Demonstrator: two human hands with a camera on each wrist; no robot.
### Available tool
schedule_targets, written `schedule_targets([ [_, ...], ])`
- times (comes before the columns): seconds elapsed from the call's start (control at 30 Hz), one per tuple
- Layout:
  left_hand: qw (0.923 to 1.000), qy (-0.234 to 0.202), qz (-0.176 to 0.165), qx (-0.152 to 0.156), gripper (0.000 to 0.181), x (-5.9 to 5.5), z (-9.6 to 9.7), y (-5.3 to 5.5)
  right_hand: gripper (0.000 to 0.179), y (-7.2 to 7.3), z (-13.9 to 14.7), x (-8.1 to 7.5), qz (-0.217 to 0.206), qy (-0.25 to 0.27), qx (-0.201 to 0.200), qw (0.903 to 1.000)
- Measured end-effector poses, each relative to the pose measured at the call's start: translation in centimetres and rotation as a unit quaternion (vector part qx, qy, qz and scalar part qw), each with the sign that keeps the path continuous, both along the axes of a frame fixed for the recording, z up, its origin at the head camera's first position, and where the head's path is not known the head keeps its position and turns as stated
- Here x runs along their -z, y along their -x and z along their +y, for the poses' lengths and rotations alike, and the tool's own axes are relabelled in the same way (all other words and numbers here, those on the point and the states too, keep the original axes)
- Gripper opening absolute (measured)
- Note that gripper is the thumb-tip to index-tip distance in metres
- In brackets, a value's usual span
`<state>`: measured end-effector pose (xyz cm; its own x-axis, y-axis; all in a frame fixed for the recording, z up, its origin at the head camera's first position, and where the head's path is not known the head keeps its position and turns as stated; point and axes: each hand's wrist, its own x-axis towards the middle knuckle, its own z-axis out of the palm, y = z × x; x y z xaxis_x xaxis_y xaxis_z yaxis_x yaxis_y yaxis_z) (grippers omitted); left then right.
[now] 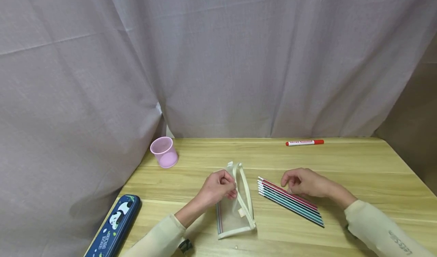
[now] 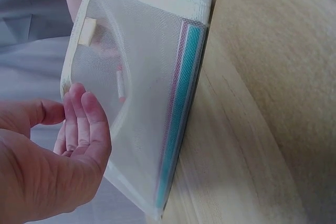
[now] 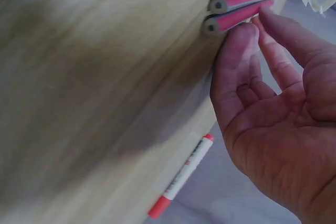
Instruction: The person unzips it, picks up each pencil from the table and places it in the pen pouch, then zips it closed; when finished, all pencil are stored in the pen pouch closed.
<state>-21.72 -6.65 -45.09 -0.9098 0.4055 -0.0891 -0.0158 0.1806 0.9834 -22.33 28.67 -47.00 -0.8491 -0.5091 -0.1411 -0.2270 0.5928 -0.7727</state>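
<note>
My left hand [image 1: 220,186] pinches the upper edge of a cream mesh zip pouch [image 1: 230,215], whose zip gapes open. In the left wrist view, the hand [image 2: 63,145] is at the zip edge, and pink and teal pencils [image 2: 181,82] lie inside along the pouch's [image 2: 147,51] bottom. To the right, several pencils [image 1: 290,204], teal, black and red, lie side by side on the table. My right hand [image 1: 307,183] has its thumb and forefinger at the outermost red pencil [image 3: 231,18], pinching it along its length; the right wrist view shows this hand [image 3: 278,114] close up.
A pink cup [image 1: 165,154] stands at the back left. A red-capped white marker [image 1: 304,142] lies by the back edge. At the front left is a navy pencil case [image 1: 114,226] with pandas. Grey curtain [image 1: 218,59] hangs behind the wooden table [image 1: 358,173].
</note>
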Motion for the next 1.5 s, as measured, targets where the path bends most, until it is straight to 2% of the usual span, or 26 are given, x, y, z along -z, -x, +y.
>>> schedule_targets([
  [0.1, 1.0, 0.0, -0.002, -0.001, 0.01, 0.0, 0.0, 0.0, 0.024, -0.2, -0.7, -0.1, 0.066, -0.053, 0.002, 0.9964],
  [0.17, 1.0, 0.0, -0.003, 0.001, 0.01, 0.1, 0.0, 0.0, 0.028, -0.2, -1.1, -0.2, 0.109, -0.095, 0.01, 0.9894],
  [0.27, 1.0, -0.003, -0.004, 0.003, 0.011, 0.0, -0.1, -0.1, 0.03, -0.2, -1.7, -0.3, 0.151, -0.15, 0.028, 0.9767],
  [0.43, 1.0, -0.005, -0.002, -0.001, 0.012, 0.1, -0.3, -0.1, 0.028, 0.1, -2.4, -0.3, 0.166, -0.192, 0.038, 0.9666],
  [0.6, 0.9999, -0.01, -0.004, -0.001, 0.013, 0.1, -0.3, -0.1, 0.034, 0.3, -2.7, -0.3, 0.174, -0.21, 0.047, 0.961],
  [0.7, 1.0, -0.009, -0.004, -0.001, 0.013, 0.1, -0.2, -0.1, 0.04, 0.3, -3.0, -0.8, 0.199, -0.206, 0.068, 0.9557],
  [0.77, 1.0, -0.007, -0.006, -0.001, 0.012, 0.2, -0.2, 0.0, 0.042, 0.2, -3.2, -1.4, 0.221, -0.181, 0.084, 0.9548],
  [0.9, 1.0, -0.004, -0.009, -0.002, 0.011, 0.2, -0.2, 0.2, 0.042, -0.1, -4.0, -2.9, 0.245, -0.083, 0.105, 0.9602],
  [1.0, 0.9999, -0.004, -0.009, -0.001, 0.011, 0.2, -0.1, 0.2, 0.043, -0.4, -5.0, -3.9, 0.221, 0.01, 0.115, 0.9684],
  [1.1, 0.9999, -0.005, -0.009, 0.001, 0.011, 0.2, 0.1, 0.2, 0.044, -1.1, -6.4, -4.7, 0.164, 0.113, 0.123, 0.9723],
  [1.17, 0.9999, -0.005, -0.01, 0.001, 0.01, 0.2, 0.2, 0.2, 0.045, -1.6, -7.3, -4.8, 0.111, 0.19, 0.127, 0.9673],
  [1.3, 0.9999, -0.005, -0.011, -0.002, 0.01, 0.1, 0.4, 0.3, 0.043, -2.1, -9.0, -4.3, 0.041, 0.303, 0.14, 0.9418],
  [1.4, 0.9999, -0.005, -0.011, -0.003, 0.01, 0.1, 0.4, 0.2, 0.042, -2.5, -10.2, -3.6, 0.024, 0.341, 0.148, 0.928],
  [1.5, 0.9999, -0.007, -0.009, -0.002, 0.012, 0.1, 0.5, 0.2, 0.043, -2.8, -11.3, -2.9, 0.009, 0.341, 0.155, 0.9272],
])
